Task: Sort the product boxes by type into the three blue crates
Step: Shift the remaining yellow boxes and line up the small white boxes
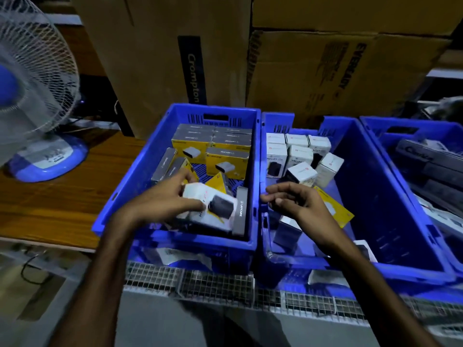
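Head view shows the left hand (172,196) with its fingers (186,175) closed around a white box (208,204) over the left crate (120,196), where yellow boxes (225,161) lie. The right hand (293,199) hovers empty, fingers half curled, over the middle crate (363,191) with the other white boxes (300,156). I judge the box belongs there: lift it clear over both rims, then set it upright beside its kind.

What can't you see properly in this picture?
All in the head view:
- Right crate: the picture's edge cuts it off; its dark boxes are blurred.
- Small print on the white boxes: too small to read.
- Boxes in the middle crate under the right hand: hidden by hand and arm.
- The white box in the left hand: fingers cover part of it.
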